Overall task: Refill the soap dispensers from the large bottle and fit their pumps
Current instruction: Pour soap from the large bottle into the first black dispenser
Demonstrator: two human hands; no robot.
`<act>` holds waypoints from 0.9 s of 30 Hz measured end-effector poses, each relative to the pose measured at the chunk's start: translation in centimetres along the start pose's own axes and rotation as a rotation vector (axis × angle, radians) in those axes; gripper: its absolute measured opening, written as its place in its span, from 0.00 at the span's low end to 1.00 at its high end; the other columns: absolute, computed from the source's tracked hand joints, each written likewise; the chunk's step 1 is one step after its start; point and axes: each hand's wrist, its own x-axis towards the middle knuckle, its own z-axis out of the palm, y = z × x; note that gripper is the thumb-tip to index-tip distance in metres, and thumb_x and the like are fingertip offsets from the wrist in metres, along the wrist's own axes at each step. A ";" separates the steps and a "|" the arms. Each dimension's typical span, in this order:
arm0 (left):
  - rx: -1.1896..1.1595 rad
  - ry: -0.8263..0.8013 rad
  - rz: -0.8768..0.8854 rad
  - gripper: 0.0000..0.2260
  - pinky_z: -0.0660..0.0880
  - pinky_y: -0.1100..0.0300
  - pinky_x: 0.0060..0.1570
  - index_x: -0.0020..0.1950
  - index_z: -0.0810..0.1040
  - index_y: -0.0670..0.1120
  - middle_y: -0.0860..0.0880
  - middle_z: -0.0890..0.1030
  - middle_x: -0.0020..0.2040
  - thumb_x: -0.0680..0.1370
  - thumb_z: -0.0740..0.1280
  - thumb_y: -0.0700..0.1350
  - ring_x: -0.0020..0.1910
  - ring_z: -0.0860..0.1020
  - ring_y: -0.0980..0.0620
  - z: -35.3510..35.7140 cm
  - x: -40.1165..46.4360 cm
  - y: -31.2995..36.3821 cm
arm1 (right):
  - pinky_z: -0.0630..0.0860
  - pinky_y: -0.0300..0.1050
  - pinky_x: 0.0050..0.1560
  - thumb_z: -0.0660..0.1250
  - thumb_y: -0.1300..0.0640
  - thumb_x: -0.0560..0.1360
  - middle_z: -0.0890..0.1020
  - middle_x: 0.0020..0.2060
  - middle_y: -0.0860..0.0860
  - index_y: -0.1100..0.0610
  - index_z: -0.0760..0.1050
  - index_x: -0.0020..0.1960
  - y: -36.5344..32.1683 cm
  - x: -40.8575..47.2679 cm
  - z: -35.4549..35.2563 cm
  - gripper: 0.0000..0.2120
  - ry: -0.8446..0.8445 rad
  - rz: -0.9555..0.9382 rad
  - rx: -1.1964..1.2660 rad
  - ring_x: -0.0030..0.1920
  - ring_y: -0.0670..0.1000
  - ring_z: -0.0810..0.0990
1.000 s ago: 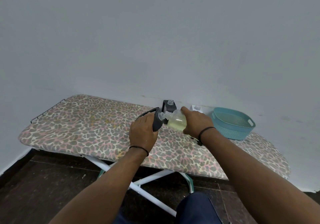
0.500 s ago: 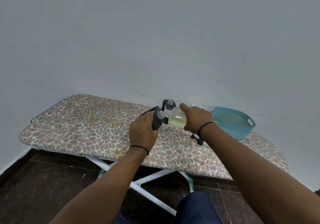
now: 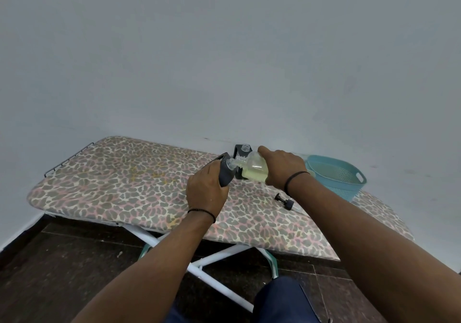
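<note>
The left hand (image 3: 205, 192) wraps its fingers around a dark dispenser (image 3: 226, 174), while the right hand (image 3: 283, 168) grips the tilted large bottle (image 3: 253, 169), necks touching.

Right hand (image 3: 282, 169) is lifting the base of the clear bottle (image 3: 253, 169) higher, tipping it more steeply into the dark dispenser (image 3: 226, 174). Black pump (image 3: 284, 200) on the ironing board (image 3: 124, 185) is coming out from behind the right wrist.
</note>
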 end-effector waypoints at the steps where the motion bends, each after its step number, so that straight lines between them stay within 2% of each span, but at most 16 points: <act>1: -0.003 0.001 -0.003 0.21 0.76 0.54 0.38 0.58 0.80 0.45 0.49 0.84 0.45 0.66 0.78 0.42 0.39 0.81 0.45 0.0 0.0 0.0 | 0.69 0.46 0.38 0.71 0.60 0.71 0.79 0.48 0.51 0.46 0.63 0.67 0.0 0.0 -0.1 0.30 0.000 -0.002 -0.005 0.42 0.56 0.75; 4: -0.010 0.001 -0.023 0.22 0.76 0.55 0.38 0.59 0.80 0.46 0.50 0.83 0.45 0.66 0.78 0.42 0.38 0.80 0.46 -0.1 0.0 0.1 | 0.70 0.47 0.39 0.72 0.59 0.71 0.80 0.48 0.52 0.46 0.63 0.67 0.0 0.2 -0.2 0.29 -0.003 -0.006 -0.007 0.45 0.57 0.79; 9: -0.011 -0.001 -0.036 0.21 0.75 0.56 0.36 0.58 0.80 0.46 0.50 0.83 0.44 0.66 0.78 0.42 0.37 0.80 0.47 -0.2 0.2 0.2 | 0.70 0.47 0.39 0.72 0.58 0.71 0.80 0.49 0.52 0.47 0.63 0.68 0.0 0.3 -0.3 0.30 -0.007 -0.014 0.006 0.46 0.57 0.79; 16: -0.020 0.010 -0.032 0.22 0.74 0.56 0.36 0.58 0.81 0.46 0.50 0.83 0.44 0.66 0.78 0.42 0.37 0.80 0.46 -0.4 0.1 0.2 | 0.69 0.46 0.38 0.70 0.59 0.72 0.73 0.42 0.49 0.47 0.63 0.67 -0.2 0.4 -0.6 0.28 0.002 -0.026 -0.020 0.41 0.56 0.75; 27: -0.030 0.025 -0.048 0.23 0.73 0.58 0.36 0.58 0.80 0.46 0.50 0.84 0.43 0.64 0.79 0.42 0.37 0.80 0.47 -0.5 0.2 0.3 | 0.68 0.46 0.36 0.69 0.60 0.72 0.72 0.41 0.49 0.48 0.63 0.66 -0.3 0.5 -1.0 0.27 0.014 -0.035 -0.033 0.40 0.55 0.74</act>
